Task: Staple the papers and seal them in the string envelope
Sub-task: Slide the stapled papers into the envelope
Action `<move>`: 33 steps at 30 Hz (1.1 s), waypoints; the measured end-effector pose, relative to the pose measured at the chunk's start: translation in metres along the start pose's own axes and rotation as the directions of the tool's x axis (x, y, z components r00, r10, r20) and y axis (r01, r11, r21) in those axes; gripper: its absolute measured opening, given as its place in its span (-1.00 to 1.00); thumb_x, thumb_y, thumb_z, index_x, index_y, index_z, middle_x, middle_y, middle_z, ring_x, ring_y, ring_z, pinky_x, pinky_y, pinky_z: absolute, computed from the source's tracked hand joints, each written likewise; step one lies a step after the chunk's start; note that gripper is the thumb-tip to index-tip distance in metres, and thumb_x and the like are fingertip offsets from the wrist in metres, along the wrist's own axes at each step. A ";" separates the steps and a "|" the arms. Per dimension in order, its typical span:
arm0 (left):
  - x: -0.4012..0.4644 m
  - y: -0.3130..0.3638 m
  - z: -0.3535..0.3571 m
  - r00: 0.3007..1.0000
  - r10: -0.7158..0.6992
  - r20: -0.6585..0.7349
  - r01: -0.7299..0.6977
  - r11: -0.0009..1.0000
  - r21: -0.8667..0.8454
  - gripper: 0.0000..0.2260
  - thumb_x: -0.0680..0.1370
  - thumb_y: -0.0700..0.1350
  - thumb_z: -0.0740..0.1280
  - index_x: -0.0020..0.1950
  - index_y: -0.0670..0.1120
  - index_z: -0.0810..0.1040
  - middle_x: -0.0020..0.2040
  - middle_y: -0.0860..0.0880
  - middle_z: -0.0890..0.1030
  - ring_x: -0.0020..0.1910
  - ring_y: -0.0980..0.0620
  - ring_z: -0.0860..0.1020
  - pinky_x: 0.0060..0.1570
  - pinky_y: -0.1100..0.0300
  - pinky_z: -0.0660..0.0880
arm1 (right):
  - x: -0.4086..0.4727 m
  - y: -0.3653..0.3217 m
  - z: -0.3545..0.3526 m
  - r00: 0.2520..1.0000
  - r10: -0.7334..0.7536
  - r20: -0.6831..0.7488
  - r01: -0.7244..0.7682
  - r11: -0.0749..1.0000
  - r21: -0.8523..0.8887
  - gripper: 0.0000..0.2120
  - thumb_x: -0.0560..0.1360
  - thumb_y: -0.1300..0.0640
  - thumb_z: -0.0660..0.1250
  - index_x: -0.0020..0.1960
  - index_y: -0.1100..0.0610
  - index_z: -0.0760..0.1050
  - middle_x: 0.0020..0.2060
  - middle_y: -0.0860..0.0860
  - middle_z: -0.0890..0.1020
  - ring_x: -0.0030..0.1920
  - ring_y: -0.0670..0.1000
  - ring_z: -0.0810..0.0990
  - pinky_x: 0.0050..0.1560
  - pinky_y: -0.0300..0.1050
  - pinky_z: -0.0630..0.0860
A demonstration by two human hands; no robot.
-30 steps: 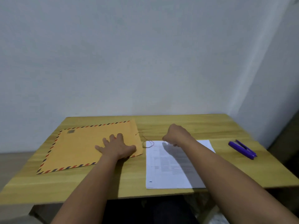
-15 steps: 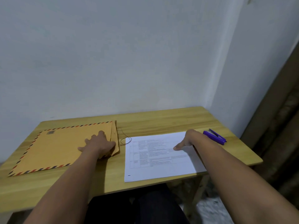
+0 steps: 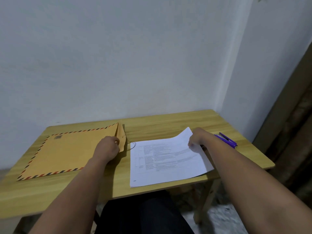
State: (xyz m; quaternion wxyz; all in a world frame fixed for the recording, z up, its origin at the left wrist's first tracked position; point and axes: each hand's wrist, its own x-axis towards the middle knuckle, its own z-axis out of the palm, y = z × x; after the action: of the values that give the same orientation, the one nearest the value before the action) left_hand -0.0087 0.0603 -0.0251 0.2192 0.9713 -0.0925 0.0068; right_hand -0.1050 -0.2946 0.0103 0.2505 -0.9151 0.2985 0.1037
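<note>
A tan string envelope [image 3: 67,152] with a red-and-black striped border lies on the left of the wooden table [image 3: 168,122]. Its flap [image 3: 121,137] stands raised at the right end, and a thin string loop [image 3: 132,145] trails from it. My left hand [image 3: 107,147] grips the envelope at the flap. White printed papers [image 3: 165,162] lie to the right. My right hand [image 3: 196,138] pinches their far right corner, which is lifted off the table. A purple stapler [image 3: 227,141] lies just beyond my right wrist, partly hidden by it.
The table stands in a corner, with a pale wall behind and to the right. The papers overhang the table's front edge slightly. My dark-clothed legs [image 3: 143,215] are under the table. A brown frame or door [image 3: 290,115] runs down the right side.
My right hand went from the string to the papers' right edge and lifted the corner. My left hand went from resting flat on the envelope to gripping the now-raised flap. The camera turned right.
</note>
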 end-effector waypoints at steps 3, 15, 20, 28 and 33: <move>-0.007 -0.001 -0.003 0.999 -0.022 0.043 0.021 0.999 0.024 -0.63 0.62 -0.16 0.19 0.42 -0.09 0.50 0.34 -0.13 0.55 0.27 -0.14 0.52 0.23 0.03 0.51 | -0.003 -0.007 -0.009 0.978 -0.186 -0.097 0.206 0.936 0.284 -0.41 0.51 0.35 0.37 0.50 0.06 0.40 0.16 0.17 0.66 0.05 0.18 0.67 -0.18 -0.11 0.55; -0.020 -0.011 0.002 0.999 0.024 0.032 -0.023 0.999 -0.028 -0.57 0.59 -0.14 0.19 0.47 -0.06 0.39 0.26 -0.13 0.54 0.18 -0.11 0.52 0.10 0.00 0.54 | -0.038 -0.070 -0.100 0.830 -0.361 -0.425 0.540 0.709 0.453 -0.36 0.58 0.40 0.30 0.56 -0.08 0.41 -0.08 0.11 0.73 -0.24 0.07 0.70 -0.21 -0.15 0.59; -0.021 -0.018 0.004 0.998 0.066 -0.013 -0.067 0.994 -0.088 -0.55 0.57 -0.15 0.21 0.47 -0.03 0.35 0.26 -0.11 0.56 0.09 -0.09 0.52 -0.01 0.02 0.52 | -0.025 -0.078 -0.073 0.860 -0.371 -0.351 0.502 0.737 0.453 -0.37 0.57 0.41 0.27 0.53 -0.08 0.42 -0.09 0.11 0.74 -0.26 0.04 0.70 -0.33 -0.18 0.57; -0.023 -0.016 0.006 0.997 0.077 0.000 -0.077 0.997 -0.029 -0.45 0.62 -0.14 0.20 0.61 -0.06 0.15 0.57 -0.06 0.30 0.44 -0.09 0.39 0.32 0.00 0.42 | 0.001 -0.083 -0.045 0.858 -0.310 -0.409 0.484 0.757 0.440 -0.36 0.58 0.36 0.22 0.56 -0.13 0.37 -0.07 0.15 0.72 -0.11 0.19 0.70 -0.21 -0.09 0.56; -0.022 -0.019 0.006 0.996 0.081 0.035 -0.081 0.997 -0.022 -0.43 0.63 -0.09 0.18 0.63 -0.05 0.11 0.62 -0.03 0.20 0.51 -0.08 0.33 0.38 -0.02 0.41 | -0.001 -0.102 -0.034 0.834 -0.345 -0.431 0.516 0.765 0.385 -0.39 0.60 0.36 0.18 0.57 -0.06 0.41 0.04 0.13 0.71 -0.16 0.00 0.65 -0.29 -0.24 0.48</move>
State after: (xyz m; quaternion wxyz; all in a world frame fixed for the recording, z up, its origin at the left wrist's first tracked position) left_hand -0.0273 0.0783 -0.0396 0.2268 0.9644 -0.1359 -0.0029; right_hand -0.0437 -0.2410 0.0797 0.4346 -0.8699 0.1312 -0.1928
